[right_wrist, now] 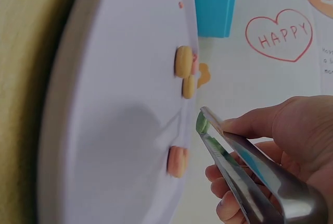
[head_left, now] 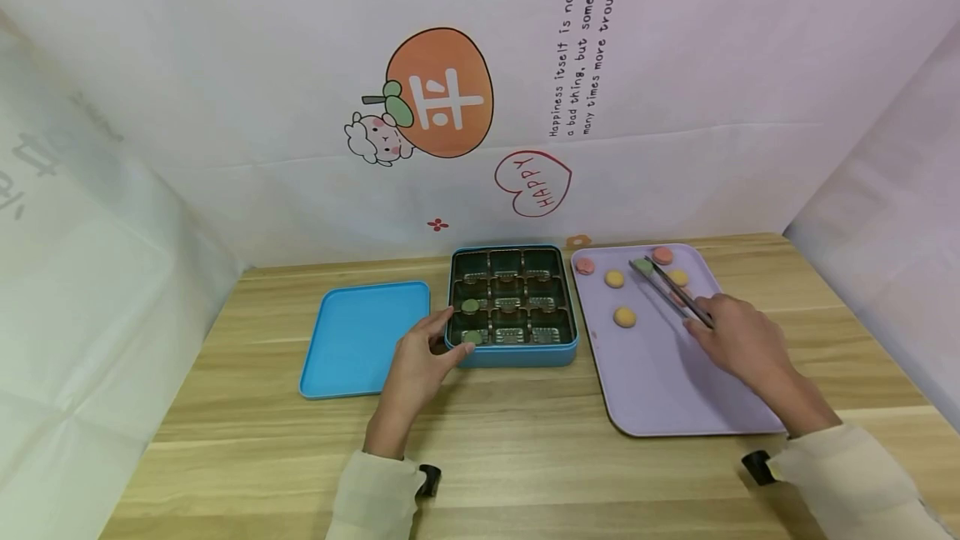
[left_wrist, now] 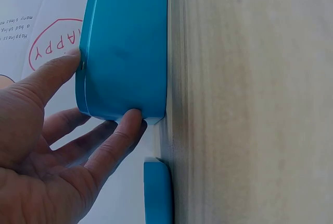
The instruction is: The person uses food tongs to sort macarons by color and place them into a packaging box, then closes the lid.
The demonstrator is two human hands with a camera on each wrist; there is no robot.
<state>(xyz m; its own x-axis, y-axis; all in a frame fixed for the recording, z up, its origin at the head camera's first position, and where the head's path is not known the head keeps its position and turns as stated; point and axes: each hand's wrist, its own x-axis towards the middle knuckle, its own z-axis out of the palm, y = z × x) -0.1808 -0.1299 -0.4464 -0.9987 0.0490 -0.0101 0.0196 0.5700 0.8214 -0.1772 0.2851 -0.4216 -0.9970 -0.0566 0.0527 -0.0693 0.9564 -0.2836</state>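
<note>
Grainy table [head_left: 510, 457], metal tongs [right_wrist: 260, 162] (macaron [right_wrist: 201, 123] between)

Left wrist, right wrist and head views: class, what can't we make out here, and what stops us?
- Left wrist view: the inside of the blue box, hidden by its own wall.
- Left wrist view: the rest of the lid, cut off by the bottom edge.
- Head view: part of the tray's right edge, hidden by the right hand.
</note>
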